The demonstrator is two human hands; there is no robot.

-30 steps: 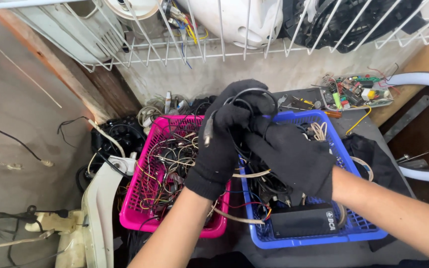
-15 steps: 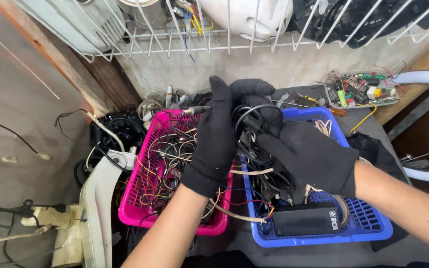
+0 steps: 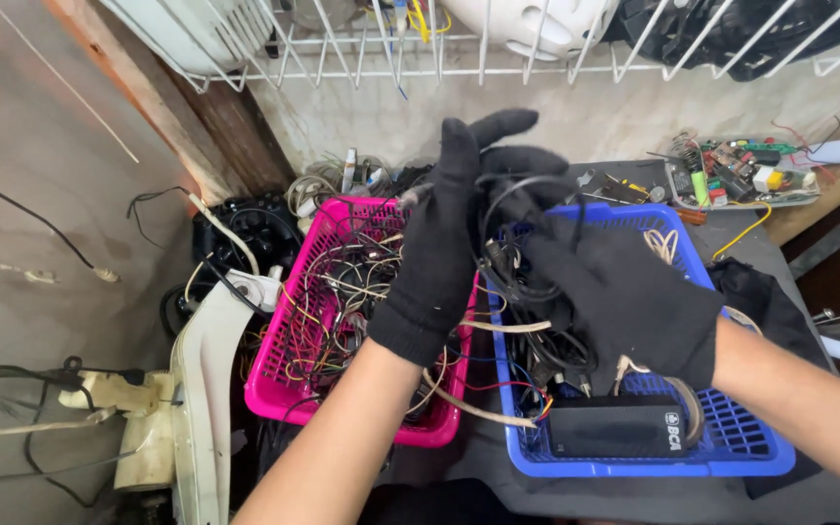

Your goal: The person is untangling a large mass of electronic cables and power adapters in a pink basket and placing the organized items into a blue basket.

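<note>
We see both hands in black gloves, raised together over the place where the pink basket [image 3: 289, 360] and the blue basket [image 3: 731, 442] meet. Compared with half a second before, the left hand [image 3: 439, 248] has opened more: its fingers now stand straight and point up toward the white wire rack [image 3: 498, 58], while before they were more bent against the other glove. The right hand [image 3: 624, 292] has stayed at almost the same place, and the baskets have not moved.

The left hand is flat and nearly fully open; its palm presses against the bundle of black cable [image 3: 512, 243], but we cannot tell if any finger grips it. The right hand is curled around the same bundle from the other side, the fingers closed on it.

The bundle sits between the two gloves, above the left edge of the blue basket. Its loops make a rough oval with the long axis nearly upright, slightly tilted, and the loose ends hang down into the tangle of wires inside the blue basket.

A black box-shaped device [image 3: 614, 428] lies at the near side of the blue basket. A circuit board [image 3: 741, 175] lies well apart on the table behind.
</note>
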